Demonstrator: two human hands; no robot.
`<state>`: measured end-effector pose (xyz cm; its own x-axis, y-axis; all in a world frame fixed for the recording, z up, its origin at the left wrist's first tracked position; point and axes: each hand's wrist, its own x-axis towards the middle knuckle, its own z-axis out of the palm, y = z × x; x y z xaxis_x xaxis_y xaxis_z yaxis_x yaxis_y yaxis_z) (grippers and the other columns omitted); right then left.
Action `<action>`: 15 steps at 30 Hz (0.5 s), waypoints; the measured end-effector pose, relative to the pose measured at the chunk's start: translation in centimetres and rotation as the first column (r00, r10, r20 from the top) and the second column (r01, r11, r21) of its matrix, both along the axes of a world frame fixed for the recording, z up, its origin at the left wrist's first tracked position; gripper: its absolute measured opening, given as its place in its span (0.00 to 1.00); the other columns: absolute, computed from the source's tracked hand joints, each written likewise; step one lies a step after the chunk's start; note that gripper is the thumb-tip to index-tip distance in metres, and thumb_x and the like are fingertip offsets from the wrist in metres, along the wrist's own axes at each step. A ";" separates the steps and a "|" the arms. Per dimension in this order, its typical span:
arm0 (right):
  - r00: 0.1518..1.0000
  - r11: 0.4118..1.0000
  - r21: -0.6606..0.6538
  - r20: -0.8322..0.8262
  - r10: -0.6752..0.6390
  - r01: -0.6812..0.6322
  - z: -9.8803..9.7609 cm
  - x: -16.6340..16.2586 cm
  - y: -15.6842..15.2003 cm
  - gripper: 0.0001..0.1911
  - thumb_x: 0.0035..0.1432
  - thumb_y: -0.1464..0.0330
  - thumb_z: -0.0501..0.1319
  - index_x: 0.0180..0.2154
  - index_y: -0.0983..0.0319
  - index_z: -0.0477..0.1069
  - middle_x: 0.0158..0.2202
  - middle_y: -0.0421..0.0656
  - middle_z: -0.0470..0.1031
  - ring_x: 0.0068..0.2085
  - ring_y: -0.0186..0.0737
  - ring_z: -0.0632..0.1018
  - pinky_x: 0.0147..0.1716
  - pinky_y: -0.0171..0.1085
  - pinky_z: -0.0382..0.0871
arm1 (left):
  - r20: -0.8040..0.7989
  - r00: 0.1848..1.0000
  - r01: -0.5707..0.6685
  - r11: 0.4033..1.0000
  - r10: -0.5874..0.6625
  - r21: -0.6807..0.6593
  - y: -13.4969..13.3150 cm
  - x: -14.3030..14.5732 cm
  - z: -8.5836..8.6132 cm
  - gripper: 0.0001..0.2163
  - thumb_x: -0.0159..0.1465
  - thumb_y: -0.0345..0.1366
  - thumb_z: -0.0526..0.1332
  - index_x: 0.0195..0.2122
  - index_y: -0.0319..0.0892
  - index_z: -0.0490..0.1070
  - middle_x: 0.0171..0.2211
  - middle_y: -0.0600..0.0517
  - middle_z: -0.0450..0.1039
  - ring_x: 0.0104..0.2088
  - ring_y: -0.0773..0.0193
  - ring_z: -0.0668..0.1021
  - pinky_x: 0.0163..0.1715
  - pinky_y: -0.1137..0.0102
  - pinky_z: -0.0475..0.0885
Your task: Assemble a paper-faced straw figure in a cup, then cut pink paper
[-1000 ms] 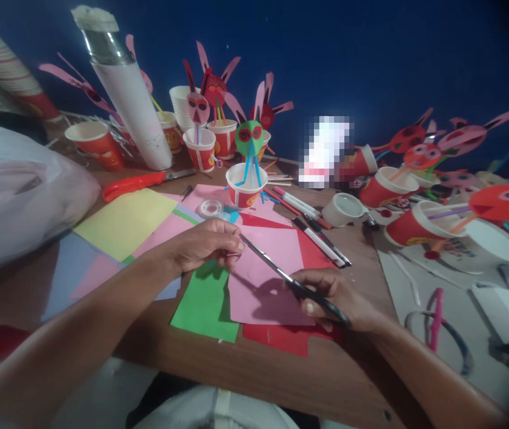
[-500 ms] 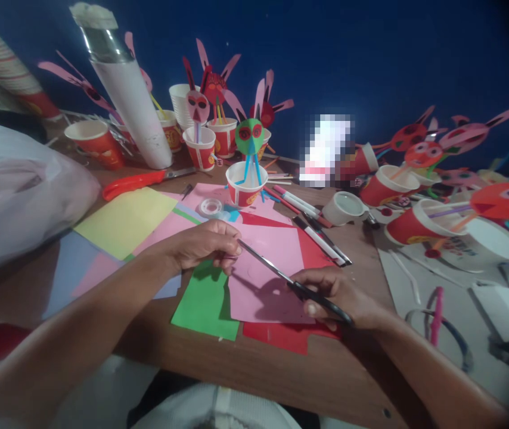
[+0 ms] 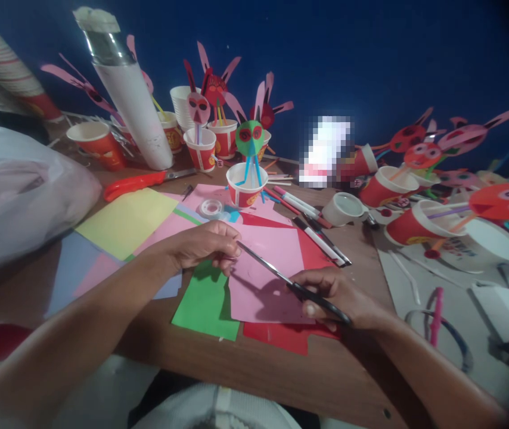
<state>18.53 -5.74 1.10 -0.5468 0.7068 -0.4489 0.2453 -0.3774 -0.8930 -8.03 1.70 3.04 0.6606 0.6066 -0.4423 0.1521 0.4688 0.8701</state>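
My right hand (image 3: 332, 298) is closed round the black handles of a pair of scissors (image 3: 276, 271). Their long metal blades look closed and point up and left, with the tip at the fingers of my left hand (image 3: 212, 244). That left hand is pinched; what sits between its fingers is mostly hidden and too small to name. Under both hands lies a pink paper sheet (image 3: 263, 304), over a green sheet (image 3: 207, 304) and red paper (image 3: 276, 339).
Behind the hands stands a paper cup (image 3: 248, 193) with a green paper face (image 3: 251, 137) on straws. Markers (image 3: 319, 238), a tape roll (image 3: 211, 207) and a red cutter (image 3: 133, 185) lie around. A white flask (image 3: 133, 113) leans at the back left; more cups (image 3: 406, 223) stand right.
Both hands and the scissors keep almost the same place. The view has shifted very slightly, and the small pinkish edge under my left fingers shows less.
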 end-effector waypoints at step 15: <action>0.981 0.978 0.079 -0.036 -0.190 0.193 0.0 -1.1 0.1 0.28 0.40 0.52 0.70 0.38 0.65 0.71 0.18 0.33 0.62 0.14 0.25 0.63 0.11 0.26 0.55 | 0.124 0.961 -0.255 0.966 0.249 0.039 -0.5 1.1 0.1 0.09 0.52 0.36 0.66 0.24 0.36 0.69 0.20 0.54 0.71 0.21 0.71 0.73 0.23 0.75 0.71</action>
